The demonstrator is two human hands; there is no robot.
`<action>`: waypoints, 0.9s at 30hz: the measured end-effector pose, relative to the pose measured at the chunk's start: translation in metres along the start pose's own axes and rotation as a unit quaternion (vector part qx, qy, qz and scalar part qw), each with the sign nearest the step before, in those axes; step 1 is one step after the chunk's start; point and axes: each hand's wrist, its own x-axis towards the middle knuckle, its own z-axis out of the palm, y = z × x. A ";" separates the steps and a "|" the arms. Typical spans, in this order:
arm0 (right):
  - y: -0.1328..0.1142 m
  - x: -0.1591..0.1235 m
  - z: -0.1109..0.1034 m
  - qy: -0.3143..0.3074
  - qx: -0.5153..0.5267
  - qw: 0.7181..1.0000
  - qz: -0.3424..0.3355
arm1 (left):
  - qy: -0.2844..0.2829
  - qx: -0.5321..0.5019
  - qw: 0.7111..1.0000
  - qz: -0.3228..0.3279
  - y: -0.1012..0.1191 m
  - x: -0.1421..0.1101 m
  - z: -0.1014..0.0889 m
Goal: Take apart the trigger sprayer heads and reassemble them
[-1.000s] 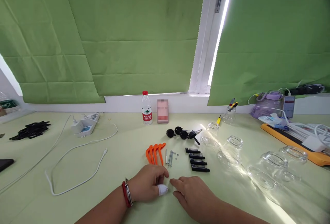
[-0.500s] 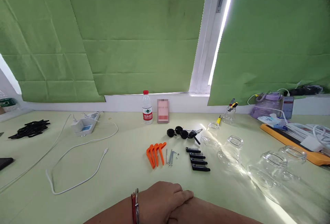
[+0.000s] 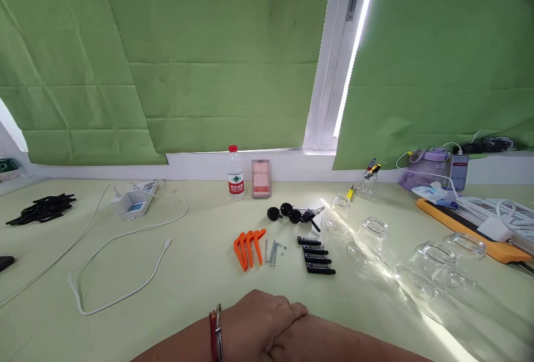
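Note:
My left hand [image 3: 261,317], with red and silver bracelets at its wrist, lies over my right hand [image 3: 287,340] at the table's front edge. Its fingers are folded round the right hand, whose own fingers are mostly hidden underneath. Ahead of them lie orange angled handles [image 3: 249,248] in a row, then loose silver bolts [image 3: 273,253] with small nuts. To the right is a stack of black plastic pieces with springs [image 3: 317,259]. Farther back, round black knobs with metal shafts [image 3: 295,216] lie together. Neither hand touches these parts.
Clear glass jars [image 3: 374,234] stand at the right. Behind are a water bottle [image 3: 236,181], a pink card [image 3: 261,179] and a jar of screwdrivers [image 3: 367,184]. A white cable [image 3: 120,234] and power strip [image 3: 139,201] lie left, near black strips [image 3: 44,209].
The view has turned slightly to the right, so the table items appear a little farther left. My hands stay folded together, and the parts lie as before.

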 end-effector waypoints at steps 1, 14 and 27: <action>-0.001 -0.002 -0.007 0.001 0.006 1.000 -0.011 | 0.009 -0.014 1.000 0.002 -0.002 -0.001 0.000; 0.067 -0.065 -0.089 0.073 -0.029 0.916 0.393 | 0.088 -0.084 0.989 -0.078 -0.029 -0.010 0.002; 0.042 -0.044 -0.066 0.064 0.071 0.951 0.294 | 0.120 -0.081 0.987 -0.067 -0.027 -0.008 0.003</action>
